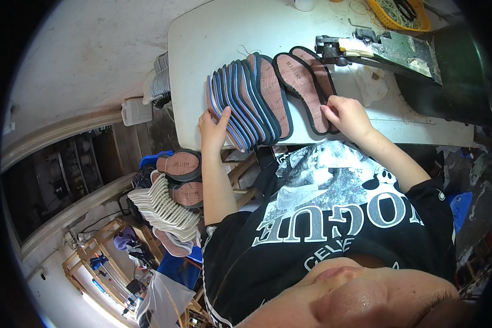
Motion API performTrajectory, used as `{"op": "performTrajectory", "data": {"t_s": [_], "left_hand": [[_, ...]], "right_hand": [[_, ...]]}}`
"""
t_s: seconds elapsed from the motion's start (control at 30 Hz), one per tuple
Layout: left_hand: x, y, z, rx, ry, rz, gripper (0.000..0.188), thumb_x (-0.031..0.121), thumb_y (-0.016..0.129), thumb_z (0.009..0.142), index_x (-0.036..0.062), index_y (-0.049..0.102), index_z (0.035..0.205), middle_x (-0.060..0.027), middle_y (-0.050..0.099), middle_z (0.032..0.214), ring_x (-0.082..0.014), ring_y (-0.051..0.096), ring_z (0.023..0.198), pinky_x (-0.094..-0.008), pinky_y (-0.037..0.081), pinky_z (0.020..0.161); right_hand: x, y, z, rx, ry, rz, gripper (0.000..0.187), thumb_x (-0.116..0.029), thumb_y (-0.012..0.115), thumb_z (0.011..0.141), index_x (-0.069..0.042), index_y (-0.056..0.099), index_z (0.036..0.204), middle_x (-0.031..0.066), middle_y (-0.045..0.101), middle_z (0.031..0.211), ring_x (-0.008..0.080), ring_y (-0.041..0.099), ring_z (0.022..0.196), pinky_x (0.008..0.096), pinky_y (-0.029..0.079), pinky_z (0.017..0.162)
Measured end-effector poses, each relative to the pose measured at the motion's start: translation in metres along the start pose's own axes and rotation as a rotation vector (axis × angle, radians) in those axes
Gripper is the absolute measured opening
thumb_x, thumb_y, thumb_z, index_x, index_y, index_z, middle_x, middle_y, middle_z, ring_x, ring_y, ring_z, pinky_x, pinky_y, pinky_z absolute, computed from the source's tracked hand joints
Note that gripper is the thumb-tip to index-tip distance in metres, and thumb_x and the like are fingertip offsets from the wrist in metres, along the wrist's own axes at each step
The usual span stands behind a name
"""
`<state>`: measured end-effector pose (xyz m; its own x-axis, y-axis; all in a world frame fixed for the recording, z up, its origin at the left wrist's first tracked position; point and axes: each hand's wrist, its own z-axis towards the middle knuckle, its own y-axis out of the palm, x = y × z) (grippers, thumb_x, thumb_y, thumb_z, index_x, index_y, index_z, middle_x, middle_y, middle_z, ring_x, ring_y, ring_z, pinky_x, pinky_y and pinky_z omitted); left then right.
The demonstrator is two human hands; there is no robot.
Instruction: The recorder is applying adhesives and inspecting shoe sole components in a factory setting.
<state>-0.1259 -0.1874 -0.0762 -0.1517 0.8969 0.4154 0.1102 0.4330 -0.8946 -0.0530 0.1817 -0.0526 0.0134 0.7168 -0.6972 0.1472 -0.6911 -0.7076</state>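
Observation:
A fanned row of shoe insoles [251,98] with brown tops and black-and-blue edges lies overlapped on a white table [213,38]. My left hand [214,126] rests against the left end of the row, fingers on the outermost blue-edged insole. My right hand [347,115] presses on the lower end of the two rightmost insoles [306,82], which lie a little apart from the stack. Neither hand lifts anything off the table.
A green-bodied sewing machine [421,60] stands at the table's right, its head reaching toward the insoles. A yellow basket [399,13] sits at the far edge. Below the table on the left lie more insoles [180,164] and a stack of white ones [161,208].

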Motion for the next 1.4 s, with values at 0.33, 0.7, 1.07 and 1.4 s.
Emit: {"op": "performTrajectory", "data": {"t_s": [0.33, 0.7, 1.07, 1.4], "left_hand": [[-0.005, -0.025, -0.009, -0.044, -0.329, -0.996, 0.046, 0.018, 0.065, 0.086, -0.0054, 0.049, 0.122, -0.0093, 0.061, 0.113, -0.0189, 0.060, 0.097, -0.0324, 0.048, 0.078], [-0.021, -0.027, -0.010, 0.153, -0.245, -0.953, 0.027, 0.006, 0.052, 0.086, -0.0075, 0.057, 0.108, -0.0118, 0.065, 0.101, -0.0175, 0.061, 0.088, -0.0305, 0.046, 0.080], [0.065, -0.004, -0.027, 0.377, 0.241, 0.023, 0.064, 0.028, 0.065, 0.081, 0.0052, 0.041, 0.136, -0.0242, 0.021, 0.150, -0.0420, 0.018, 0.139, -0.0554, 0.014, 0.111], [0.143, 0.022, -0.037, 0.119, 0.391, 0.378, 0.050, 0.014, 0.063, 0.072, 0.0160, 0.057, 0.122, -0.0217, 0.024, 0.149, -0.0417, 0.013, 0.139, -0.0663, 0.003, 0.106]], "right_hand": [[-0.009, 0.012, 0.002, 0.000, -0.183, 0.029, 0.017, -0.016, 0.067, 0.080, -0.005, 0.057, 0.087, 0.0124, 0.060, 0.082, 0.0300, 0.061, 0.076, 0.0398, 0.048, 0.068], [-0.005, 0.014, 0.003, -0.015, -0.150, 0.144, 0.016, -0.015, 0.066, 0.081, -0.003, 0.058, 0.086, 0.0114, 0.058, 0.079, 0.0265, 0.061, 0.071, 0.0375, 0.049, 0.066], [-0.007, 0.035, 0.000, 0.261, -0.188, -0.209, 0.054, -0.031, 0.072, 0.076, -0.013, 0.052, 0.122, 0.0123, 0.044, 0.126, 0.0318, 0.039, 0.116, 0.0431, 0.029, 0.093], [-0.018, 0.015, 0.036, 0.210, -0.178, -0.114, 0.021, -0.011, 0.064, 0.079, -0.012, 0.064, 0.100, 0.0079, 0.056, 0.103, 0.0305, 0.063, 0.083, 0.0430, 0.051, 0.069]]}}
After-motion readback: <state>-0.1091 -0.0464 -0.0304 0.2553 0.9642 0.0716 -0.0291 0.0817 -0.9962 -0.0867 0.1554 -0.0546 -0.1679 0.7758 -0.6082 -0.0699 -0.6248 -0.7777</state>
